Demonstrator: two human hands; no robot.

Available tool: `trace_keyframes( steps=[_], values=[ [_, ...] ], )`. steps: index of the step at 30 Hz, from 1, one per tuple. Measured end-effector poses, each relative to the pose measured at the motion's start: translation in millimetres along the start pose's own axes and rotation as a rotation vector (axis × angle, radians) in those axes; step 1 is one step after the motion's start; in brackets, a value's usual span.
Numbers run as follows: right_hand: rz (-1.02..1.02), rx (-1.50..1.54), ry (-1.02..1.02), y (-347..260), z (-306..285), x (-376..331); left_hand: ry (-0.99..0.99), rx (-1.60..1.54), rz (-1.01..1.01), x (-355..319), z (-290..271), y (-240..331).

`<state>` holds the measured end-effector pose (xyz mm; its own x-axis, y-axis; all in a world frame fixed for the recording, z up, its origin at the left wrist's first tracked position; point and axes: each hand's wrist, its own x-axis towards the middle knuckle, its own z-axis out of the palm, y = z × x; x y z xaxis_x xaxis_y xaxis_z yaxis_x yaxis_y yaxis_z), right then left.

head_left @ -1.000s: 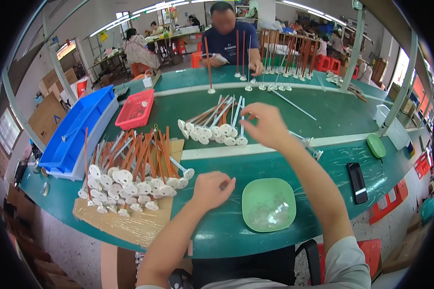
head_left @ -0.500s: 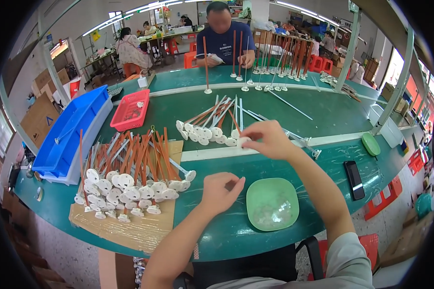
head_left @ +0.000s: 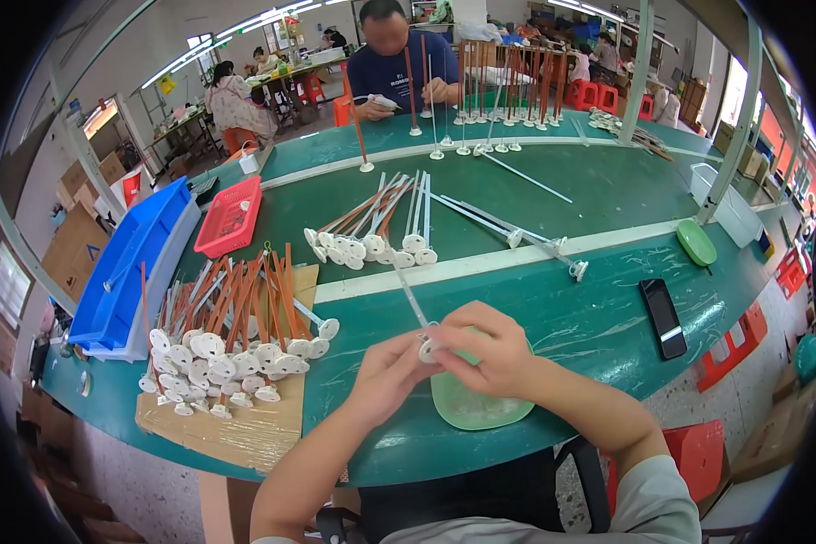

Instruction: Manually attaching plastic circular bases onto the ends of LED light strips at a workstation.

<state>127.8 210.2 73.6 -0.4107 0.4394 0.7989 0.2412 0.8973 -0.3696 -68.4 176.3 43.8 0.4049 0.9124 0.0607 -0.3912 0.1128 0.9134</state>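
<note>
Close together in front of me, my left hand [head_left: 392, 370] and my right hand [head_left: 488, 349] both grip a pale rod with a white round base [head_left: 427, 351]. Its narrow shaft [head_left: 410, 295] points up and away from me, with the base between my fingertips. Partly under my right hand stands a light green bowl [head_left: 480, 415] with small clear pieces in it, too small to name. Beyond my hands lies a bundle of similar rods [head_left: 372, 240], brown and grey, their white bases toward me. A larger pile of them [head_left: 222, 358] rests on cardboard [head_left: 218, 442] at the left.
Blue bin [head_left: 122, 272] and red basket [head_left: 229, 218] stand at the left. Loose rods [head_left: 517, 234] lie across the pale table strip. To the right are a phone [head_left: 664, 317] and a small green dish [head_left: 696, 243]. Across the table a co-worker [head_left: 399, 77] sits behind upright rods.
My right hand has come back from the bundle toward me, bringing a rod to my left hand. Both hands now close on it. The whole view has shifted slightly.
</note>
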Motion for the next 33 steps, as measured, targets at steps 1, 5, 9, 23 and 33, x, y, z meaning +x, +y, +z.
trace_keyframes(
  steps=[1, 5, 9, 23, 33],
  values=[
    [-0.220, -0.162, -0.006, 2, -2, 1, -0.017, -0.029, 0.002, -2, -2, 0],
    [-0.212, -0.168, 0.111, -2, -3, 2, -0.011, -0.114, -0.054, -2, -3, -2],
    [-0.275, -0.088, 0.060, 1, 4, -10, -0.093, -0.171, -0.085, -5, -9, -5],
    [-0.353, -0.210, 0.138, 0, 11, -12, -0.089, 0.051, 0.090, -2, -19, -4],
    [-0.236, -0.017, -0.001, 5, 4, -6, -0.106, -0.108, 0.076, 1, -22, 3]
  ],
)
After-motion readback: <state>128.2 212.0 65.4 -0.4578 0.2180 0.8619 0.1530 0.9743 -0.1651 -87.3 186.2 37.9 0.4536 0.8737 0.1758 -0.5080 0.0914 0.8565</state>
